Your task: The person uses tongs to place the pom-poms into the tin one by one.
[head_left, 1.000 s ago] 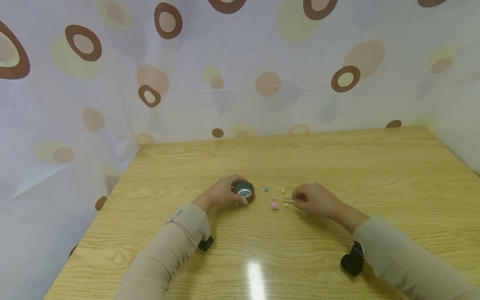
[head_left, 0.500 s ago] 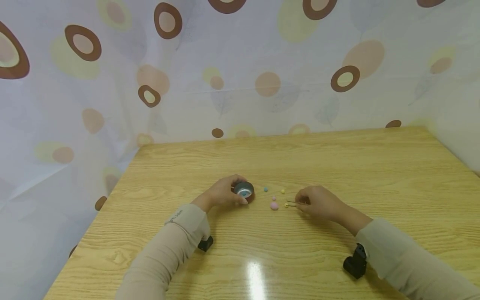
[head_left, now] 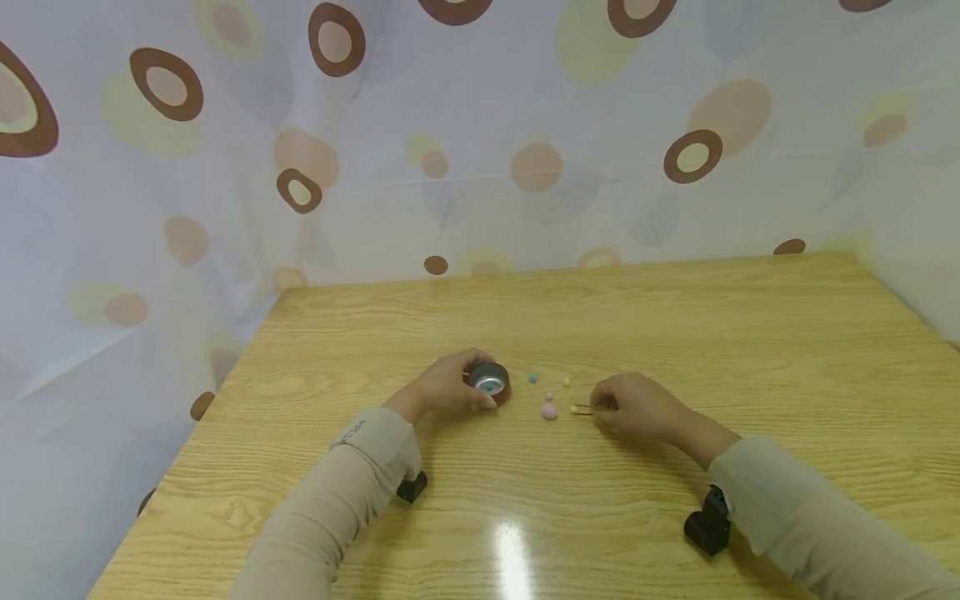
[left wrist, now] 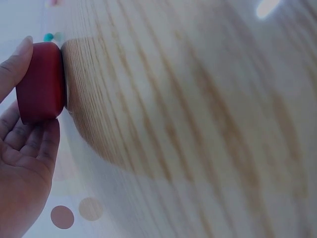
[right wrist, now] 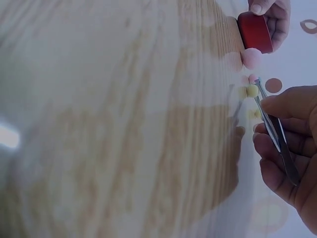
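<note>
My left hand grips a small round bowl, its thumb on the near side and fingers on the far side. Its outside is red and its inside silvery, with something blue on the bottom. Between thumb and fingers my right hand pinches metal tweezers. Their tips are at a small yellow ball, seemingly one on each side of it. Left of it lie a larger pink ball and a small pink ball.
A second yellow ball and a blue ball lie farther back on the wooden table. Behind the table hangs a patterned curtain. A black wrist camera sits under the right sleeve.
The tweezers have shifted slightly right and nearer, down to the near yellow ball, and their prongs have drawn together at it. My left hand and the bowl stay put.
</note>
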Demonstrator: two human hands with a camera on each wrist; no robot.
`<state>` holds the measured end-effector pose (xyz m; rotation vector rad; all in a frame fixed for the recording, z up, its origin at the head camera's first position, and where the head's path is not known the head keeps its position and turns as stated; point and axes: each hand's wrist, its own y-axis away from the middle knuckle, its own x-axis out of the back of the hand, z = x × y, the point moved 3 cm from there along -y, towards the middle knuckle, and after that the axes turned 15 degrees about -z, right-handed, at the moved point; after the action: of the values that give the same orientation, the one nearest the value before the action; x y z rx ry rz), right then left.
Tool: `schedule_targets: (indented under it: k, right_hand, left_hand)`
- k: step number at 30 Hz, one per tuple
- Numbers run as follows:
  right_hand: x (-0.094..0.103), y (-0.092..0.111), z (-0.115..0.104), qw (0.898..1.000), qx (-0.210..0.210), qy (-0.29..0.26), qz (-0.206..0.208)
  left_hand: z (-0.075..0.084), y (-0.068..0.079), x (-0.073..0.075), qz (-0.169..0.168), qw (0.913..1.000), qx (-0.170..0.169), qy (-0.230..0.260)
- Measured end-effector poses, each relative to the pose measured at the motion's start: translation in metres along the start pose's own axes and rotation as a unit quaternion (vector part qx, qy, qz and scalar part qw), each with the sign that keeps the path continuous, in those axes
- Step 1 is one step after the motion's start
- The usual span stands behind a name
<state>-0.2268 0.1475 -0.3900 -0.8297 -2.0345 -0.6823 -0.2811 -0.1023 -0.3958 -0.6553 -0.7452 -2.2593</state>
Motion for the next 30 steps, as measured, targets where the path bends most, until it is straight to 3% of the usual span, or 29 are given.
schedule_targets:
  k: [8, 30]
  right_hand:
    - [-0.0018, -0.0003, -0.0001, 1.0, 0.009, -0.01, 0.002]
    - [-0.0004, -0.0009, -0.0009, 1.0, 0.013, 0.005, 0.018]
  left_hand:
    - [0.0002, -0.0008, 0.0001, -0.001, 0.9998, -0.018, 0.008]
    - [-0.0002, -0.0003, -0.0005, -0.002, 0.9999, -0.009, 0.004]
